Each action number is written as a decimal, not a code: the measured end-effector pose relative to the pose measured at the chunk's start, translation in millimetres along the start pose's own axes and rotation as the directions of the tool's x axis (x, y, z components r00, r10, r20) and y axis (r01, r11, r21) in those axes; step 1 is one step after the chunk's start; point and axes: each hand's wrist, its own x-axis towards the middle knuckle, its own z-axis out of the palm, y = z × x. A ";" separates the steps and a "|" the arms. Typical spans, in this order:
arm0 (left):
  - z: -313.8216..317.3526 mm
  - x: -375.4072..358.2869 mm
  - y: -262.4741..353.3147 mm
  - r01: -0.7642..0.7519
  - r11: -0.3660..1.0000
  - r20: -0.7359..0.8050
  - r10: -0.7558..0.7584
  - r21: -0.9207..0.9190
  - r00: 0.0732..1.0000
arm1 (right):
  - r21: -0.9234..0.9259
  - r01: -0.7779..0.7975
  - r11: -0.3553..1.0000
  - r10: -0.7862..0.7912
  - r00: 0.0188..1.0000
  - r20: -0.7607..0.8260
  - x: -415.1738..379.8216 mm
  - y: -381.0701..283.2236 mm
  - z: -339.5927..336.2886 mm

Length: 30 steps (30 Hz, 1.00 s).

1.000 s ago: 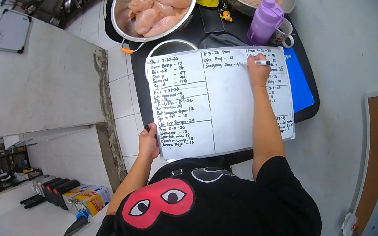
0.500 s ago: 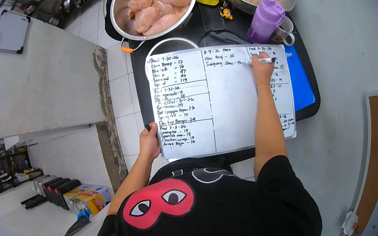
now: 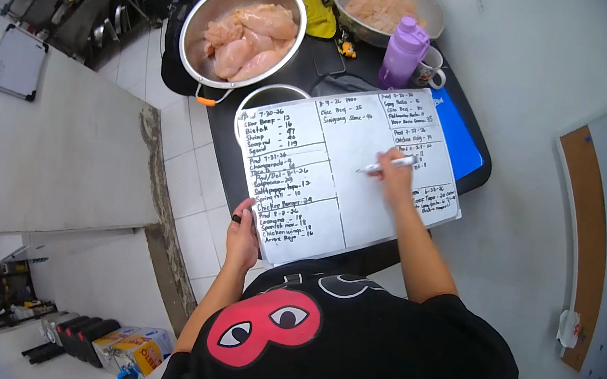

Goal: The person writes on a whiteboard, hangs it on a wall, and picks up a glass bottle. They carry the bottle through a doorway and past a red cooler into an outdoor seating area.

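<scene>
My right hand grips a white marker over the large handwritten whiteboard.
My right fingers are closed around the marker, its tip over the blank middle part of the board, below the short list at the top; I cannot tell whether it touches the surface. My left hand is clamped on the board's left edge near the lower corner, a small black object between its fingers. The board lies over the black table, overlapping a round metal pot and a blue flat item. Beyond it stand a purple plastic bottle, a patterned mug and an orange-handled steel pot of raw chicken.
</scene>
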 end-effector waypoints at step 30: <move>-39.7 10.3 -2.8 -0.204 0.660 0.291 -0.023 0.723 0.956 | -0.450 0.191 0.872 0.055 0.876 0.479 -96.3 -12.9 179.3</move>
